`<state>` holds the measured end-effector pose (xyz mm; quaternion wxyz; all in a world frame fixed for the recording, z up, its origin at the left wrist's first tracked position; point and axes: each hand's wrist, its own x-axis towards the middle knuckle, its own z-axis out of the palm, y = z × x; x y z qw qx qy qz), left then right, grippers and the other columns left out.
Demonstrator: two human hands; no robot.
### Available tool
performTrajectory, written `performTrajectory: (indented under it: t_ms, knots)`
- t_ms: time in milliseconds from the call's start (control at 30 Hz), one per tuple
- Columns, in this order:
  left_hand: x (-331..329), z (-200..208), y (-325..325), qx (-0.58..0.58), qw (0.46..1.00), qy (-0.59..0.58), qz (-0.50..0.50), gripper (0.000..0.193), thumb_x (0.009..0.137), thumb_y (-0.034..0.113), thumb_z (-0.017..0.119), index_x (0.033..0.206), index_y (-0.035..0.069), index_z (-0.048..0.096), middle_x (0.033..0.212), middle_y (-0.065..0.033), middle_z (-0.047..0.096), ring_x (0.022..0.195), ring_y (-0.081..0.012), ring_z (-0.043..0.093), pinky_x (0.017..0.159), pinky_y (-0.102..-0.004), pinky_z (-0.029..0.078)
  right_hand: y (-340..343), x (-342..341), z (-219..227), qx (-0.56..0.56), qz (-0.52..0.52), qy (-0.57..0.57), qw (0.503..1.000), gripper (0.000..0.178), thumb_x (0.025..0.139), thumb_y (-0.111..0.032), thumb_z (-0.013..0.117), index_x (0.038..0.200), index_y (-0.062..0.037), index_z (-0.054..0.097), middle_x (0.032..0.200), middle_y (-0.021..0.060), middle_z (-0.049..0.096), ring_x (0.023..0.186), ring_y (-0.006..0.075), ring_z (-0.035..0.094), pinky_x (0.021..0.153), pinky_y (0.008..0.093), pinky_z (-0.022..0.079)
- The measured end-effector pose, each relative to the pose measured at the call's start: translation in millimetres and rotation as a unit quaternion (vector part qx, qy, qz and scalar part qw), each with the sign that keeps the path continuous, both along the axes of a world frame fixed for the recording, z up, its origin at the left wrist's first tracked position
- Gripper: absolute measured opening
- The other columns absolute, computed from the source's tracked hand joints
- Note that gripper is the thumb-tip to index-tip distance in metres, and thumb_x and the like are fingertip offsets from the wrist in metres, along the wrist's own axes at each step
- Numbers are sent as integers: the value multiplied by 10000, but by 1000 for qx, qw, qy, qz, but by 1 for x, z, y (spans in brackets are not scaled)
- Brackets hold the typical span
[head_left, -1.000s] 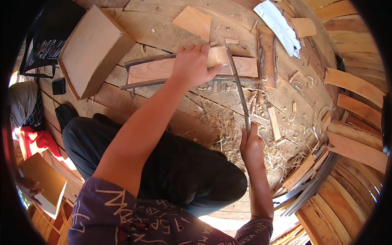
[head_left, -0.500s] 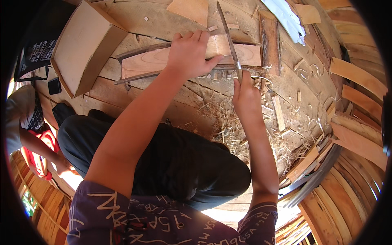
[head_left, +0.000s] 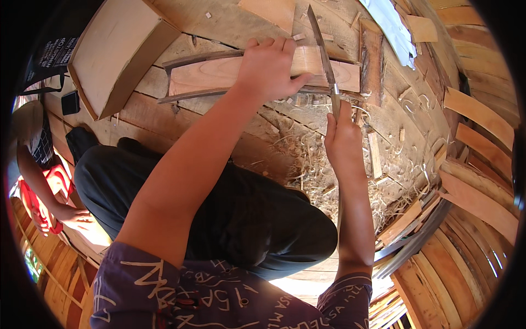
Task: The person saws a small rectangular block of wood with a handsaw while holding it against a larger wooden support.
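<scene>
My left hand [head_left: 268,68] is clamped over a small pale wooden piece [head_left: 308,60], fingers at its far edge and thumb along the near one. Beneath it lies a longer pinkish board [head_left: 203,78] with dark, bark-like strips along both long sides. In my right hand [head_left: 346,137] is the handle of a long narrow knife [head_left: 323,49]. Its blade points away from me and crosses the board just right of the pale piece. Whether the edge touches the wood I cannot tell.
Curled shavings [head_left: 312,159] litter the planks by my right forearm. A cardboard box [head_left: 118,49] stands at the left; a bark-edged wood piece [head_left: 371,63] and a white sheet [head_left: 390,30] lie at far right. Another person's hand [head_left: 75,215] shows at the left edge.
The whole view has shifted a little. The knife and my right hand sit slightly farther right along the board. My left hand keeps its hold on the pale piece.
</scene>
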<state>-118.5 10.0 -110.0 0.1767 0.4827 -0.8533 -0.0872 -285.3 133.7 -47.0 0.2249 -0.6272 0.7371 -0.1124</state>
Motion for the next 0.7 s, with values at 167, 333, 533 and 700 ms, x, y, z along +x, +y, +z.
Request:
performTrajectory:
  t_ms: [167,333,533,700]
  knots:
    - [1,-1,0,4,1000,6,8,611,754,536,702,1075,24,617,920,-89,654,892,-248,639,776,-415,435,0,-1,9,37,-18,-28,999,275,962,-94,522,1205,-33,407,688,294,611,687,496,627,524,559,485]
    - [3,-5,2,-21,1000,10,11,610,751,538,703,1074,28,618,905,-84,650,884,-244,636,774,-412,435,1,3,17,44,-14,-5,999,284,959,-88,527,1212,-33,408,693,293,614,690,496,627,530,557,494]
    - [-2,-6,2,-35,999,15,27,596,757,539,699,1050,25,626,872,-76,651,850,-239,641,747,-407,432,5,0,-7,-14,-9,30,999,288,946,-71,547,1198,-11,423,640,273,604,624,472,631,492,528,499]
    - [-4,-5,0,-14,999,13,39,581,765,534,697,1025,18,634,847,-83,656,836,-231,648,740,-408,435,10,-4,-18,-5,-21,16,1000,312,942,-64,551,1218,1,421,627,262,603,610,453,639,480,509,498]
